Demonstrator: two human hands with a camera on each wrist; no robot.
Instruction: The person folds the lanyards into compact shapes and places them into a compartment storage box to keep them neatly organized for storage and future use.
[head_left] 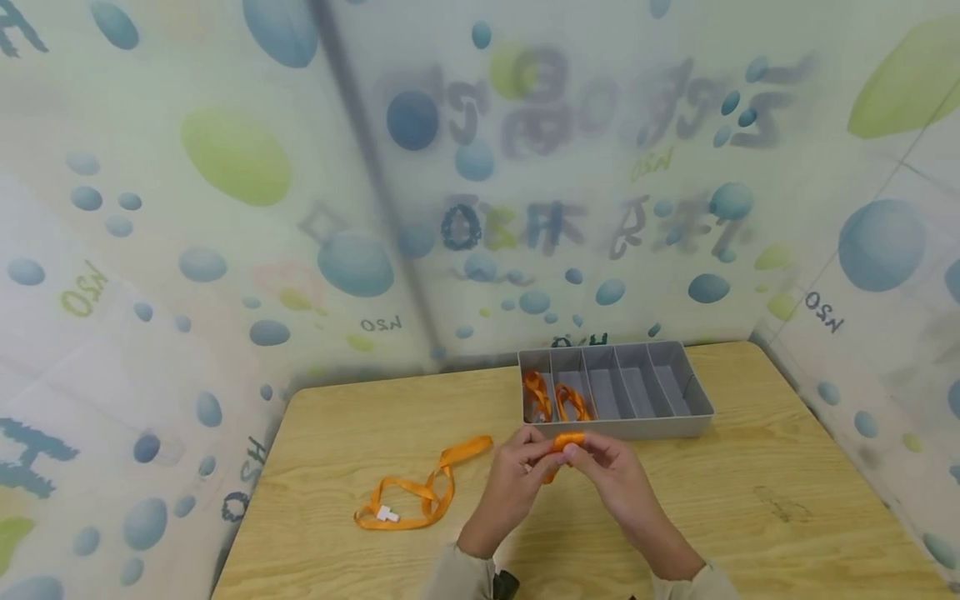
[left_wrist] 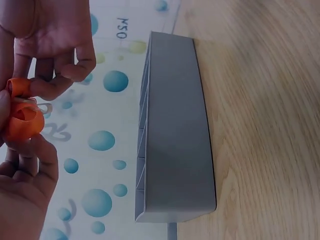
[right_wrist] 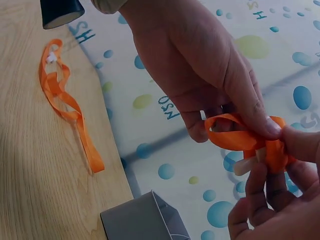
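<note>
Both hands hold a folded orange lanyard (head_left: 567,440) above the table, just in front of the grey box. My left hand (head_left: 516,468) pinches its left side, and my right hand (head_left: 617,477) grips the right side with thumb and fingers. In the right wrist view the coiled lanyard (right_wrist: 232,138) shows a loop and a pale fitting (right_wrist: 245,166) between the fingers. The left wrist view shows rolled orange ribbon (left_wrist: 24,122) between the fingertips. A second orange lanyard (head_left: 442,490), with a white connector (head_left: 387,514), lies loosely looped on the table to the left.
The grey divided box (head_left: 615,427) stands at the table's back edge. Its two leftmost compartments each hold a folded orange lanyard (head_left: 537,396). Patterned wall sheets (head_left: 480,308) enclose the wooden table (head_left: 750,517). A dark cylindrical object (right_wrist: 62,12) sits by the left sleeve.
</note>
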